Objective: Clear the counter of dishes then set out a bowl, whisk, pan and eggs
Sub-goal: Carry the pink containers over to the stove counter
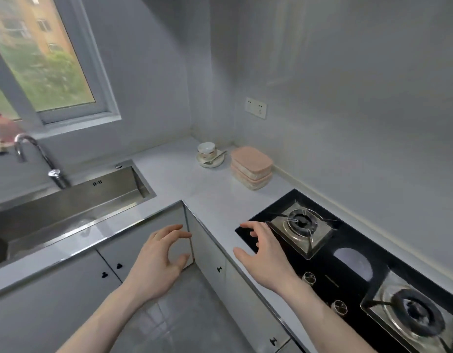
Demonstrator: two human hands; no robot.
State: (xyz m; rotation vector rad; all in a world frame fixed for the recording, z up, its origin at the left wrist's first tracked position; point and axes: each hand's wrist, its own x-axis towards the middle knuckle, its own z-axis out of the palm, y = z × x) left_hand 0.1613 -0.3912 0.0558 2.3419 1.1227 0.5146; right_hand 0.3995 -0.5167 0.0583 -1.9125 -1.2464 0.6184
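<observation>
Head view of an L-shaped kitchen counter (pixel 195 184) at a moment when both hands hover empty in front of it. The left hand (pixel 156 261) hangs over the floor beside the cabinet corner, fingers loosely curled and apart, holding nothing; the right hand (pixel 261 256) hovers over the counter edge at the near corner of the gas hob (pixel 347 263), fingers spread and likewise empty. The dishes to be cleared sit well apart from both hands, in the far corner: a small cup (pixel 206 148) standing on a saucer (pixel 210 160), with a spoon (pixel 216 158) lying across the saucer, and just beside them two stacked lidded containers (pixel 251 168) with pink lids. The cup's interior faces away and the lids are shut, so the contents of each cannot be told. The sink (pixel 67 210) to the left appears to hold no dishes in its visible part. Likely hazards: lifting the saucer alone may tip the cup or let the loose spoon slide off; carrying the stack as one may let the upper container shift; a long reach past the burner grate (pixel 300 225) may catch a sleeve or wrist. No bowl, whisk, pan or eggs are in view.
</observation>
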